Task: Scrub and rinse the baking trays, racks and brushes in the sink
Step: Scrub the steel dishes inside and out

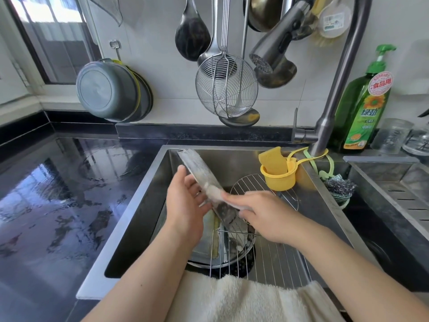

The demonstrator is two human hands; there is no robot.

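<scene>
A soapy metal baking tray (199,173) stands on edge, tilted, over the steel sink (148,182). My left hand (185,203) holds it from the left with thumb up along its rim. My right hand (260,214) presses a pale cloth or sponge (232,202) against the tray's lower part; the motion is blurred. Beneath lie a round wire rack (285,196), a rectangular wire rack (274,259) and a round pan (222,256) with more trays in it.
A yellow sponge (274,160) sits in a yellow holder (278,181) hung from the tap (329,117). A steel scourer (341,187) lies at the sink's right edge. A green detergent bottle (362,108) stands behind. A white towel (243,298) drapes the front rim. Utensils hang above.
</scene>
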